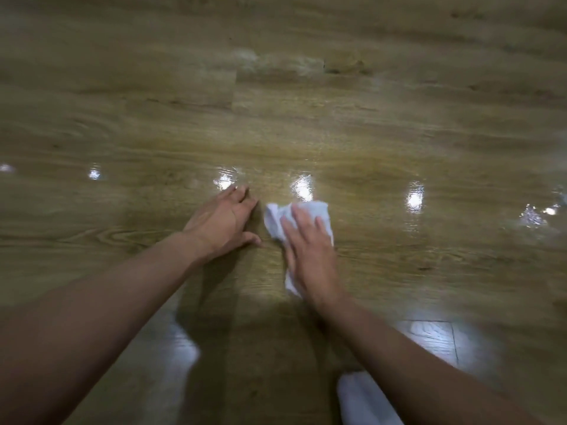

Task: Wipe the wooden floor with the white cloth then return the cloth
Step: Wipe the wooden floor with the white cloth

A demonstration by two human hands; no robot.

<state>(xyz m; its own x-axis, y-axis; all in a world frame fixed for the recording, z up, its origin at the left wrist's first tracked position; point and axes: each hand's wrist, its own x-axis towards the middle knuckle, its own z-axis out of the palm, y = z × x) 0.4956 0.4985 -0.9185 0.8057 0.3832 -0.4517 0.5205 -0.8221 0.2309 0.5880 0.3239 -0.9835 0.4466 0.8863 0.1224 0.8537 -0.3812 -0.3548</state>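
A: Where is the white cloth (317, 210)?

B: Crumpled on the wooden floor (306, 118), under the person's right hand (310, 250). Folds show past the fingertips and on the thumb side, and a tail of fabric runs back beside the wrist.

A: And the grip?

B: Wide. The fingers lie straight on top of the cloth and press it down, and none curl round it. The left hand (224, 222) is just beside the cloth on its left, not touching it. Its fingers are spread on the boards and hold nothing, so it looks like a brace.

A: How will the cloth handle?

B: Light and soft, going by the creases. Under a flat palm it may bunch or slip out on a hard sideways push, especially as the floor is glossy. Glare spots (302, 187) sit just beyond the cloth. The blur makes it hard to say whether that shine is wet or only polish.

A: Where should the person take hold to return it?

B: Probably at the bunched middle under the palm, with the fingers closing into the folds so the tail gathers up. A pinched corner would leave the rest dangling.

A: How far along?

B: The wiping looks to be under way and the return not yet begun. No place to put the cloth is in view. A white shape (365, 400) well behind the cloth may be a sock.
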